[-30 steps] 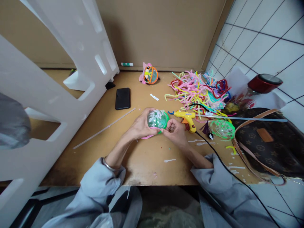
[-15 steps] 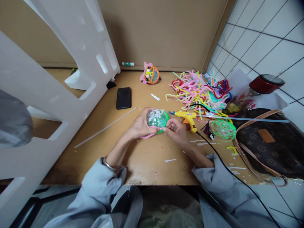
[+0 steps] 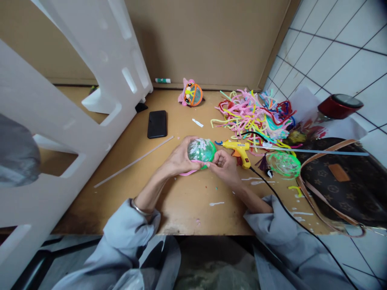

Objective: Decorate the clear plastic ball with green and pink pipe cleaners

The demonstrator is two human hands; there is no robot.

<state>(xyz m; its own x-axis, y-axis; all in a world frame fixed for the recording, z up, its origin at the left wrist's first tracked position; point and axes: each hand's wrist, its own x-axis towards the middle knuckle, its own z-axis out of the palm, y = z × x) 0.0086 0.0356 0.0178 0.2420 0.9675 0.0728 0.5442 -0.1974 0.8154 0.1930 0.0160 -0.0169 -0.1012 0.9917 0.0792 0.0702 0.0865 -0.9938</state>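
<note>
A clear, rounded plastic piece (image 3: 200, 150) with a bright green fuzzy rim is held above the middle of the table. My left hand (image 3: 180, 158) is wrapped round its left side. The fingers of my right hand (image 3: 223, 164) are pinched at its lower right edge, on the green rim. A pink fuzzy strip (image 3: 188, 173) hangs under the piece by my left hand. Just right of my right hand lies a yellow glue gun (image 3: 238, 149) with a black cord. A similar green-rimmed clear piece (image 3: 284, 164) rests farther right.
A heap of colourful pipe cleaners (image 3: 254, 114) lies at the back right, near a brown bag (image 3: 344, 181) and red-lidded bottle (image 3: 340, 106). A black phone (image 3: 157, 124), glue stick (image 3: 134, 162) and decorated orange-rimmed piece (image 3: 191, 94) are on the table (image 3: 187, 217). A white panel (image 3: 105, 76) stands left.
The clear piece has turned slightly and shifted a little to the right in my hands. Both hands keep nearly the same place and grip.
</note>
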